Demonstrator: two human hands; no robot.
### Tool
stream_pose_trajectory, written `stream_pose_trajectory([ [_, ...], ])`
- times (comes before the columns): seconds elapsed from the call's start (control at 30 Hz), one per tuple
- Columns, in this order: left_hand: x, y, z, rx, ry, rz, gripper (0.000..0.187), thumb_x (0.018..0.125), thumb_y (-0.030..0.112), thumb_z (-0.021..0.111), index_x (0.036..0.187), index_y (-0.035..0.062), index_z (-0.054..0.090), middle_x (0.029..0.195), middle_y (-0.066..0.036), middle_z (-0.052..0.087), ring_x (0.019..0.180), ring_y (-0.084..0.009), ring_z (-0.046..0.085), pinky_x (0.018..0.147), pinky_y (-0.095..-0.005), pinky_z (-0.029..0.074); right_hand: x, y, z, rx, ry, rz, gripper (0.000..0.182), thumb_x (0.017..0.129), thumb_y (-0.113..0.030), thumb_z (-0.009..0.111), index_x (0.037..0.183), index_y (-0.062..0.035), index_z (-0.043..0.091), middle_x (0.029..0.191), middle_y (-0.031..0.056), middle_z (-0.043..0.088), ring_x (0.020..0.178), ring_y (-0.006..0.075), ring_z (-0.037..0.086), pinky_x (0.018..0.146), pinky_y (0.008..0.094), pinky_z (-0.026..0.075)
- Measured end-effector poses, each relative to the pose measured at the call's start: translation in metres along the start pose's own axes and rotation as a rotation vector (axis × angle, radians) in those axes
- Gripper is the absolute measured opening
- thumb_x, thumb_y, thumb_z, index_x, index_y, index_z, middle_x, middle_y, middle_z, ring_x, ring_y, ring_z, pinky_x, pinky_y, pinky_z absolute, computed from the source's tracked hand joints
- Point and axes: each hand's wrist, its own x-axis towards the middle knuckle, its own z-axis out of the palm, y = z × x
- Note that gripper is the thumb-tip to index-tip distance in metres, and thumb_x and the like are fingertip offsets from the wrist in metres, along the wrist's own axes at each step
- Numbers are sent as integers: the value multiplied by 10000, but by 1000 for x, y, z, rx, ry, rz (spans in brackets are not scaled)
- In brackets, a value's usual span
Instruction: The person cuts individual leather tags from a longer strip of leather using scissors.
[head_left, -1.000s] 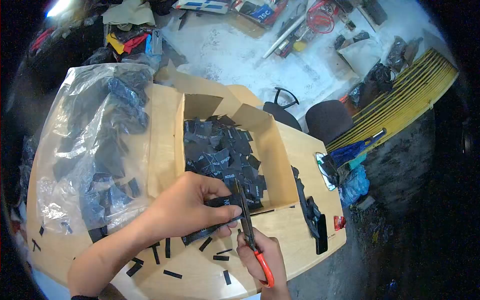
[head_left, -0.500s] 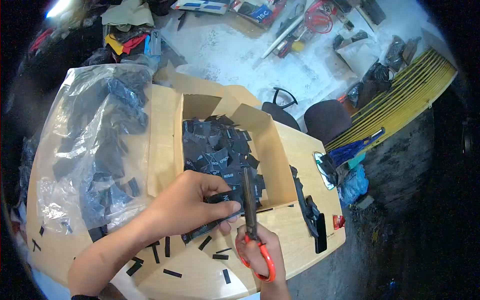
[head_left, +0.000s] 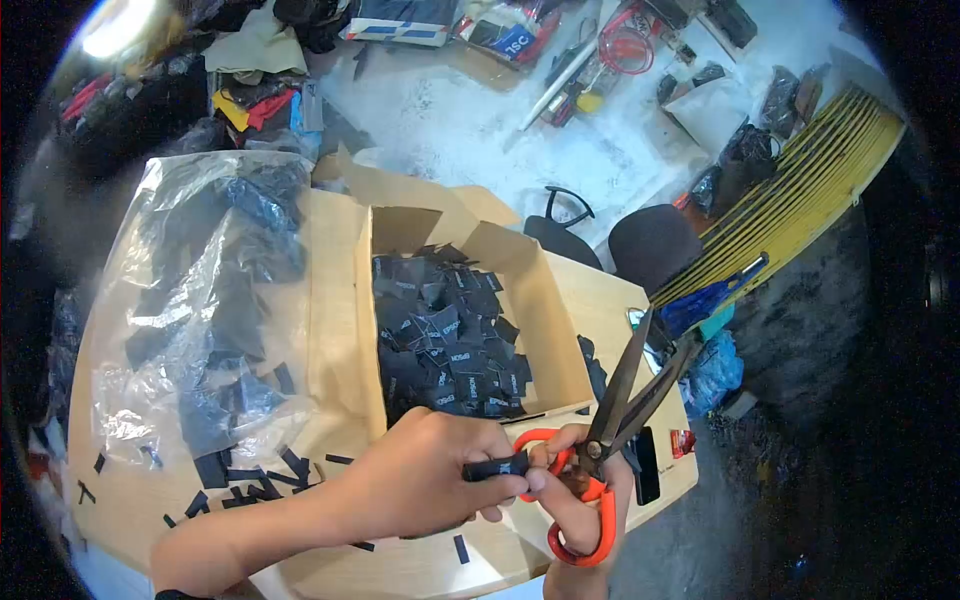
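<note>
My left hand [head_left: 430, 475] is closed, pinching a black fabric label [head_left: 488, 468] with white lettering in front of the box. Scissors [head_left: 594, 449] with orange-red handles sit in my right hand [head_left: 578, 512], thumb and fingers through the loops. Their blades are spread apart and point up and to the right, away from the label. The right fingertips come right up to the label's right end. Just beyond my hands, a cardboard box [head_left: 553, 335] contains many black label pieces [head_left: 440, 340], some printed EPSON.
Clear plastic bags with dark material [head_left: 205, 290] cover the table's left side. Small black strips [head_left: 265, 485] lie scattered near my left forearm. A phone [head_left: 648, 465] and a red packet [head_left: 682, 443] rest by the right edge. Behind the table stands a dark chair [head_left: 655, 243].
Both hands have shifted right and lower. The scissors, closed and upright before, now have their blades spread and tilted right. The right fingers have come to the label in my left hand.
</note>
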Motion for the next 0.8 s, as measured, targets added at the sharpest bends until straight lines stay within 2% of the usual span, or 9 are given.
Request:
stream_pose_trajectory([
  [0.03, 1, 2, -2, -54, 19, -52, 156, 818, 121, 655, 899, -11, 631, 707, -110, 661, 673, -165, 686, 569, -263, 504, 1, -1, 0, -17, -1, 6, 205, 721, 35, 665, 898, -6, 570, 747, 11, 542, 725, 75, 510, 667, 219, 397],
  [0.1, 2, 4, -5, -43, 3, -95, 176, 816, 128, 662, 897, -24, 626, 709, -116, 663, 675, -161, 687, 571, -264, 508, 1, 3, -1, -23, 29, -2, 208, 727, 22, 665, 908, -15, 569, 773, 15, 546, 732, 73, 511, 667, 219, 398],
  [0.17, 4, 1, -6, -104, 11, -83, 146, 834, 128, 667, 863, -13, 639, 757, -34, 662, 704, -62, 633, 640, -217, 498, 5, 7, -7, -30, 28, -86, 247, 720, 32, 667, 936, -25, 563, 800, 22, 547, 736, 80, 514, 677, 223, 406],
  [0.3, 5, 3, -10, -51, -10, -149, 137, 840, 104, 655, 876, -26, 631, 791, -52, 658, 733, -83, 637, 680, -228, 509, 8, 5, -7, 64, -17, -113, 280, 728, 3, 681, 974, -27, 551, 837, 33, 569, 766, 92, 536, 704, 243, 420],
  [0.43, 5, -3, -5, -109, -17, -119, 137, 839, 97, 655, 896, -25, 627, 798, -52, 658, 741, -91, 641, 681, -228, 511, 8, 2, -1, -64, -71, -57, 257, 743, 13, 674, 969, -14, 553, 811, 32, 575, 764, 94, 544, 716, 251, 427],
  [0.53, 4, -4, -6, -90, -11, -101, 146, 837, 94, 657, 915, -24, 621, 820, -51, 660, 753, -94, 645, 683, -232, 514, 10, 7, 1, -27, -57, -65, 246, 751, 20, 665, 969, -15, 559, 811, 20, 571, 754, 84, 533, 700, 234, 415],
  [0.6, 5, -2, -8, -91, -9, -158, 151, 828, 124, 675, 893, -7, 636, 804, -46, 666, 728, -76, 633, 650, -232, 501, 11, 6, 1, 1, -62, -69, 248, 752, 22, 663, 974, -18, 559, 813, 17, 569, 750, 80, 528, 694, 229, 410],
  [0.73, 5, -1, -11, 34, 18, -107, 170, 817, 164, 694, 886, 13, 655, 752, -29, 673, 688, -51, 610, 602, -223, 477, 17, 3, -3, -45, -39, -127, 263, 752, 34, 650, 991, -22, 556, 803, 21, 556, 745, 80, 517, 690, 228, 403],
  [0.8, 6, 4, -15, 31, 9, -178, 191, 807, 198, 706, 887, 27, 673, 700, -15, 674, 651, -32, 586, 570, -213, 451, 20, 4, -7, -39, -17, -168, 279, 748, 51, 635, 1004, -21, 551, 797, 23, 543, 751, 82, 506, 699, 230, 396],
])
